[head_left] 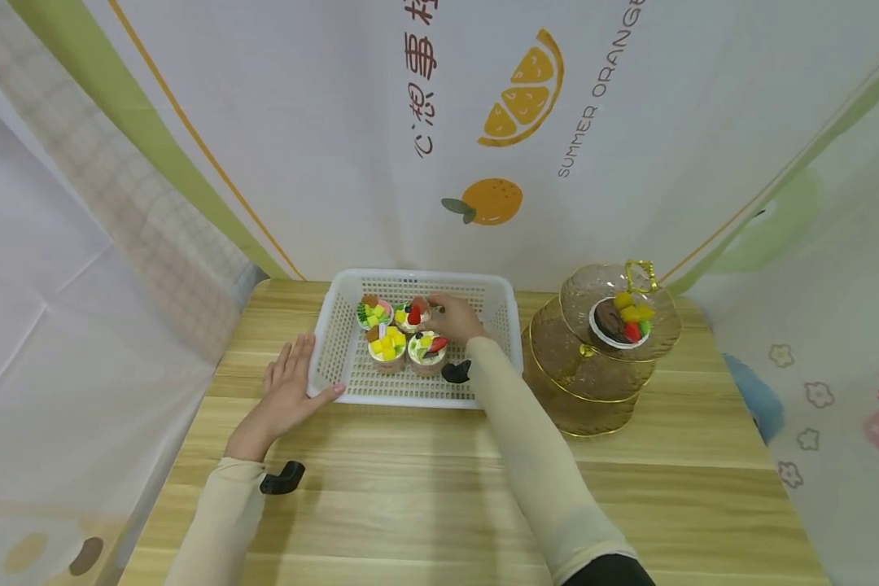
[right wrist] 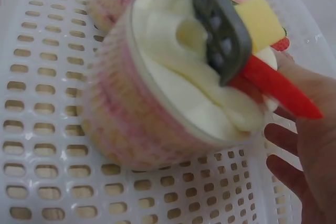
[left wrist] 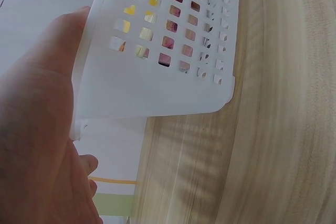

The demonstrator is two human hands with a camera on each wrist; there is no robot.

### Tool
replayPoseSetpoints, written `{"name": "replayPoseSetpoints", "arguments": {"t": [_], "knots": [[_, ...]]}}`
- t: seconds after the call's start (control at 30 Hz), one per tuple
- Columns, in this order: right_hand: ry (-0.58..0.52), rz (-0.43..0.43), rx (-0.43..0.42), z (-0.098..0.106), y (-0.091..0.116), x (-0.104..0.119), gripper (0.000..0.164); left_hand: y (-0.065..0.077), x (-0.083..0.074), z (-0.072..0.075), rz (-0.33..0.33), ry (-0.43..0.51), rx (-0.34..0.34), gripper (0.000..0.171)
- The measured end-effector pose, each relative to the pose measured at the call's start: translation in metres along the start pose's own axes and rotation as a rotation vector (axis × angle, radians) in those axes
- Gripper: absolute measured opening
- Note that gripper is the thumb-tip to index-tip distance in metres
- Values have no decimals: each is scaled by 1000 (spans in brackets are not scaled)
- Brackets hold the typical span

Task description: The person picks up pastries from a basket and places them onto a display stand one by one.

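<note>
A white perforated plastic basket (head_left: 410, 400) stands at the back of the table with several fruit-topped dessert cups in it. My left hand (head_left: 290, 387) rests against its front left corner, fingers straight along the outside and thumb over the rim; the left wrist view shows that thumb on the basket wall (left wrist: 142, 90). Inside the basket, my right hand (head_left: 457, 319) holds the right side of the back dessert cup (head_left: 413, 317) topped with a strawberry. Its fingertips are partly hidden. A nearer dessert cup (right wrist: 147, 103) with cream, a dark slice and a red piece blocks the right wrist view.
A tiered stand (head_left: 586, 399) with gold edges is to the right of the basket, and a chocolate dessert cup (head_left: 610, 324) sits on its top tier. The wooden table (head_left: 395, 496) extends toward me. A printed curtain (head_left: 322, 146) hangs behind.
</note>
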State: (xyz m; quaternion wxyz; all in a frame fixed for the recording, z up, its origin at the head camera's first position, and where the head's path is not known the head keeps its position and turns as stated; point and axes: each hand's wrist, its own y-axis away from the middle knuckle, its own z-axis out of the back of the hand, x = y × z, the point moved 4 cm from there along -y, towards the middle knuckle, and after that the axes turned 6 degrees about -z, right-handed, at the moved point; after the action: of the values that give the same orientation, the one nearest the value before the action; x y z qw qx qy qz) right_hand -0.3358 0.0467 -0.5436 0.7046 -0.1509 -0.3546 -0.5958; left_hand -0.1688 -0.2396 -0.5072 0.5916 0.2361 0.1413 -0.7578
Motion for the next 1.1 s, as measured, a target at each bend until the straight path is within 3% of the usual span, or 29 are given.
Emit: {"name": "replayPoseSetpoints", "arguments": {"t": [0.23,0.6,0.77,0.97,1.1], "knots": [[-44,-16,34,-2,-3,3,69,0,0,0,2,1,-11,107],[-37,-27,13,-13,-5,-2,78,-1,-1,0,-7,19,-15,105],[-53,-13,-20,-13,0,0,75,-1,-1,0,-5,17,-16,105],[-125,0,-48,-13,1,-3,69,-1,0,-2,-2,19,-15,105],[-206,-41,-48,-14,-1,-9,70,-2,2,-3,4,16,-12,106]]}}
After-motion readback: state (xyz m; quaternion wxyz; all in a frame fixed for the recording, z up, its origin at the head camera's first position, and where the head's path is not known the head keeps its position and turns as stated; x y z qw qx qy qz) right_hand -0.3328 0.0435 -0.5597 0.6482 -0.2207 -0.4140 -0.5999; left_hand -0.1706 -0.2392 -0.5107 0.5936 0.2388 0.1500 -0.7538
